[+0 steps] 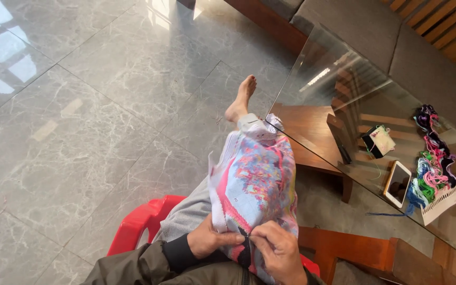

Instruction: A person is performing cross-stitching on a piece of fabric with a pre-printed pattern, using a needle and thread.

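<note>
Seated on a red chair [138, 224], the person has a cross-stitch cloth [257, 182] draped over the lap, its blue, pink and orange pattern facing up and its far end rolled into a white bundle near the knee. Left hand [211, 238] grips the cloth's near left edge, thumb on top, fingers tucked beneath. Right hand [279, 249] sits just beside it, thumb and forefinger pinched together at a dark patch of stitching on the near edge; whether a needle is between them cannot be told, too small. Both hands close together, nearly touching. One bare foot [241, 99] stretched out over the grey marble floor [80, 116]. To the person's right, a glass table [344, 95] over a wooden frame. On the glass, toward its near right edge: a phone [397, 183] lying flat, a card of coloured threads [435, 177] in green, pink, blue and purple just beside it, and a small dark pouch with a cloth scrap [378, 140] farther in. A blue strand trails from the threads toward the table's near edge. Grey-cushioned bench [376, 31] beyond the table.
</note>
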